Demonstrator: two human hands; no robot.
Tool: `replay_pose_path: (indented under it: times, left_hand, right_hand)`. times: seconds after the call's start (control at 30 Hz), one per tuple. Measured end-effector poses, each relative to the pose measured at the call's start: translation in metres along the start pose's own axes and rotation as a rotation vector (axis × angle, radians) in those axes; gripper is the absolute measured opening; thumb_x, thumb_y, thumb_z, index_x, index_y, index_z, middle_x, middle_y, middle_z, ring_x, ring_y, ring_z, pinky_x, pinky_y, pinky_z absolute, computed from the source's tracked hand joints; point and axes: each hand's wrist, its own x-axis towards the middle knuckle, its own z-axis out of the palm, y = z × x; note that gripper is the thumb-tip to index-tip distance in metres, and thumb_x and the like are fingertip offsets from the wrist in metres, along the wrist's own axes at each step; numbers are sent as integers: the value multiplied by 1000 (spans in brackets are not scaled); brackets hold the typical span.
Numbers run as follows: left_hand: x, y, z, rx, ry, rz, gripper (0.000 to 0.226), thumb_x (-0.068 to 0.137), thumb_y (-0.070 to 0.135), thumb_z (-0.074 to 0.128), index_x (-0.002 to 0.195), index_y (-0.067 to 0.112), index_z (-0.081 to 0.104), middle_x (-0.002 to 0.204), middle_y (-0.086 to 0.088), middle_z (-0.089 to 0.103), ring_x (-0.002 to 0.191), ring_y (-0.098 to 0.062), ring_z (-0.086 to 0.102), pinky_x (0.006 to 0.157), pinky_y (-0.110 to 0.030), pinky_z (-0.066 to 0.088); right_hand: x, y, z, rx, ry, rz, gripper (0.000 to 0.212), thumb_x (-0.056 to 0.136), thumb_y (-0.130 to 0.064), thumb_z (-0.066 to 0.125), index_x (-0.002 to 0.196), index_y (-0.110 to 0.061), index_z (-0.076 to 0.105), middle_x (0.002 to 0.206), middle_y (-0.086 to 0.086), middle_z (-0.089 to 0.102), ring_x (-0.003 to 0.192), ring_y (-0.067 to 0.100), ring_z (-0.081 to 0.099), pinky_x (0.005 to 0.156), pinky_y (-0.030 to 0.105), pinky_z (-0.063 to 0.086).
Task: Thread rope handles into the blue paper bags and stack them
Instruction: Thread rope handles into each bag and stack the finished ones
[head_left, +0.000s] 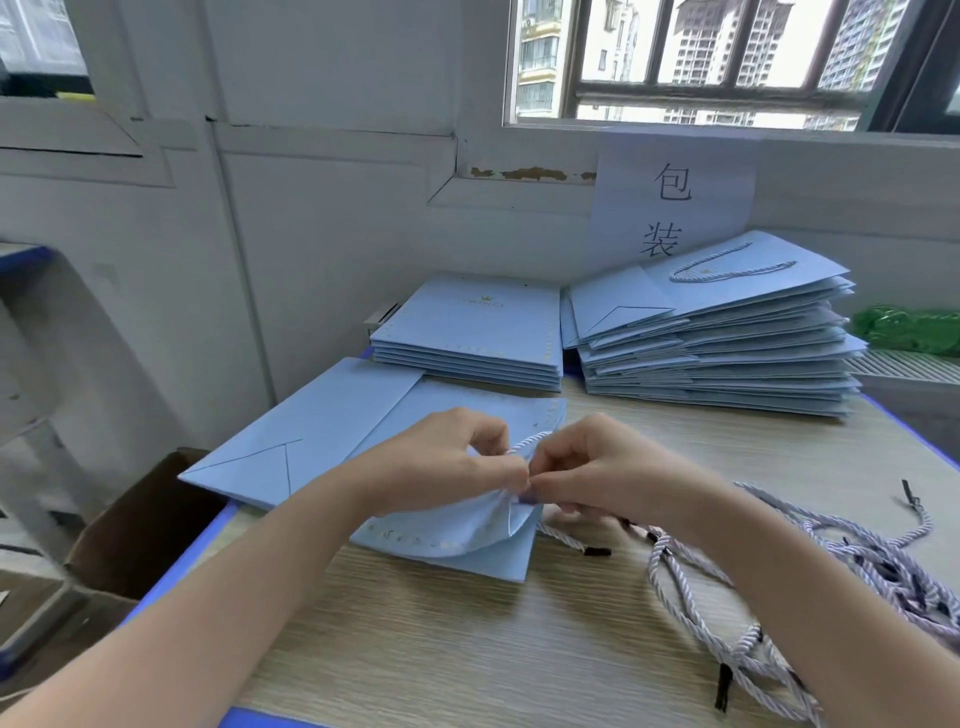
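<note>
A flat blue paper bag (322, 441) lies on the table in front of me, its open top edge bent up toward me. My left hand (441, 462) pinches that lifted edge. My right hand (597, 467) pinches a pale twisted rope handle (530, 441) right at the edge; a short loop of it arches between my two hands. Another piece of rope with a black tip (571, 543) trails out from under the bag. Two stacks of blue bags stand at the back: a low one (467, 332) without ropes and a taller one (727, 343) whose top bag carries a rope handle.
A tangle of loose rope handles (831, 587) with black tips covers the table's right side. The wooden table (467, 649) has a blue rim. A brown cardboard box (135, 525) sits on the floor to the left. A green bag (914, 330) lies at the far right.
</note>
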Motion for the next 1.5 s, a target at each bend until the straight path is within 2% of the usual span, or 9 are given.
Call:
replay_pose_path:
  times: [0.1, 0.2, 0.37, 0.57, 0.77, 1.07, 1.23, 1.33, 1.5]
  left_hand:
    - [0, -4, 1, 90, -88, 8, 50, 48, 64, 47, 86, 32, 48, 114, 8, 49, 112, -7, 42, 97, -30, 35]
    - [-1, -5, 6, 122, -97, 17, 50, 62, 66, 58, 95, 30, 47, 122, 9, 44, 120, -7, 35, 102, -32, 32]
    - [11, -13, 21, 300, 148, 61, 34, 92, 50, 48, 113, 23, 46, 124, 5, 41, 122, -12, 32, 105, -33, 29]
    - [13, -16, 20, 281, 149, 85, 42, 98, 9, 33, 139, 16, 37, 143, 1, 36, 134, -13, 28, 110, -27, 21]
    - [15, -16, 20, 317, 168, 60, 40, 98, 35, 42, 136, 20, 42, 139, 6, 42, 130, -10, 35, 109, -31, 26]
    - [8, -6, 25, 376, 154, 71, 75, 63, 84, 44, 117, 33, 47, 107, 12, 38, 110, -8, 31, 99, -31, 31]
    - [4, -4, 29, 367, 38, 127, 78, 60, 79, 45, 121, 29, 41, 112, 10, 30, 110, -8, 23, 101, -29, 27]
    - [3, -4, 27, 336, -6, 151, 73, 63, 75, 50, 115, 26, 41, 110, 9, 30, 108, -9, 23, 100, -30, 31]
    - [5, -5, 27, 329, -10, 147, 72, 66, 73, 57, 116, 23, 41, 112, 8, 31, 109, -11, 25, 100, -30, 31]
  right_hand:
    - [-3, 7, -26, 4, 181, 17, 17, 80, -6, 64, 64, -7, 58, 46, -4, 43, 44, 9, 35, 45, 19, 27]
    - [-9, 15, -48, 65, 334, 23, 21, 80, -6, 61, 60, -7, 57, 44, -4, 42, 43, 10, 34, 43, 18, 26]
    - [-8, 17, -40, -56, 101, 54, 35, 91, -18, 53, 60, -9, 65, 45, -3, 45, 41, 9, 37, 44, 17, 31]
    - [-2, 23, -32, -366, 161, 58, 29, 90, -33, 56, 71, -13, 66, 54, -6, 50, 49, 9, 40, 49, 21, 30]
    - [1, 25, -27, -440, 123, 25, 24, 83, -46, 64, 85, -22, 58, 66, -11, 54, 57, 1, 45, 52, 18, 30]
    - [6, 34, -29, -406, 307, -28, 13, 83, -24, 70, 75, -22, 60, 66, -9, 55, 60, 5, 48, 53, 11, 35]
    - [8, 27, -22, -45, 307, -87, 13, 81, -12, 71, 72, -19, 65, 60, -3, 64, 52, 4, 58, 55, 18, 49]
    - [9, 25, -17, -71, 245, -133, 22, 80, -3, 69, 75, -24, 66, 64, -3, 67, 58, 5, 60, 66, 22, 53]
    - [14, 27, -10, -215, 313, -168, 21, 78, -8, 73, 74, -27, 64, 66, -15, 60, 59, -9, 53, 61, 7, 41]
